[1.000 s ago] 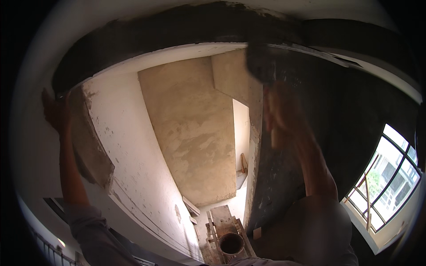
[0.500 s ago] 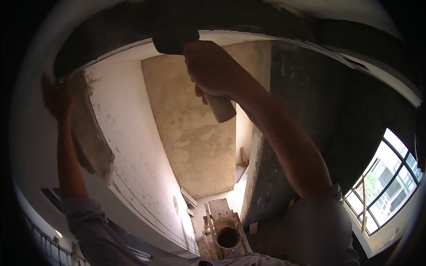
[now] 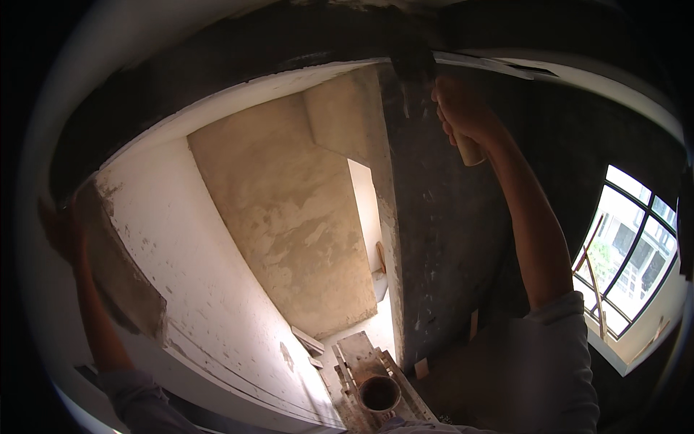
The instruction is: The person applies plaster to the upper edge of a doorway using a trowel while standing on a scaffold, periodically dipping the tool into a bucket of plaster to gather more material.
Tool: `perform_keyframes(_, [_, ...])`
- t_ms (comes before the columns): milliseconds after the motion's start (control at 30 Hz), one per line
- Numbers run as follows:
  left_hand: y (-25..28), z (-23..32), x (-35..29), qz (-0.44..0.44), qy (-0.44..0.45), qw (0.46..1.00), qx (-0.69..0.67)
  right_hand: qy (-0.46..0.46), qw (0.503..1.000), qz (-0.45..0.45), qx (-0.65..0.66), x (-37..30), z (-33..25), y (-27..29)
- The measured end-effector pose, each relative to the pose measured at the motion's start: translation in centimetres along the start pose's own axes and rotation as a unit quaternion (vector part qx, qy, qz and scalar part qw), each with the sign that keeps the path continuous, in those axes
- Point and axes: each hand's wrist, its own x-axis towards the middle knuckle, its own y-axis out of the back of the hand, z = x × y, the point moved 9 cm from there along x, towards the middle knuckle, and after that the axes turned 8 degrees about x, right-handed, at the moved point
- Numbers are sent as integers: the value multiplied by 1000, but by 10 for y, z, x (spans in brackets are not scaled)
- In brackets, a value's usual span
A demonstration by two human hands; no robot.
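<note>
My right hand point(image 3: 463, 112) is raised at the upper right of centre, fingers wrapped round the pale cylindrical handle point(image 3: 471, 153) of a putty knife. Its dark blade point(image 3: 413, 66) is up against the dark beam point(image 3: 238, 69) overhead, at the lower edge, and barely stands out from it. At the far left, my left hand point(image 3: 63, 230) is raised to the beam's left end, beside a rough, broken patch of wall point(image 3: 119, 249). Deep shadow covers its fingers, so whether they grip anything cannot be made out.
Below me, a round bucket point(image 3: 379, 394) stands on a plank platform point(image 3: 356, 347). A pale wall point(image 3: 188, 217) runs along the left, with a tan plastered wall point(image 3: 289, 217) behind. A dark wall point(image 3: 448, 239) and a barred window point(image 3: 629, 249) lie to the right.
My right hand has moved to the right along the beam with the putty knife. In the picture my left hand sits lower and further left, as the view has also shifted.
</note>
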Motion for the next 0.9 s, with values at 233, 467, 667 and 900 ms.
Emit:
perform_keyframes(233, [-8,-20,1,-19,29,999,-10,-75,995,-53,46,-77,67,-5])
perform_keyframes(467, [27,32,-9,42,3,997,-68,-40,964,50,257,-40,36,10])
perform_keyframes(667, [34,20,-1,-26,76,995,-60,47,948,-97,299,-50,-47,-131])
perform_keyframes(900, [31,18,-4,20,48,998,-37,342,919,-173,94,-93,-206,-245])
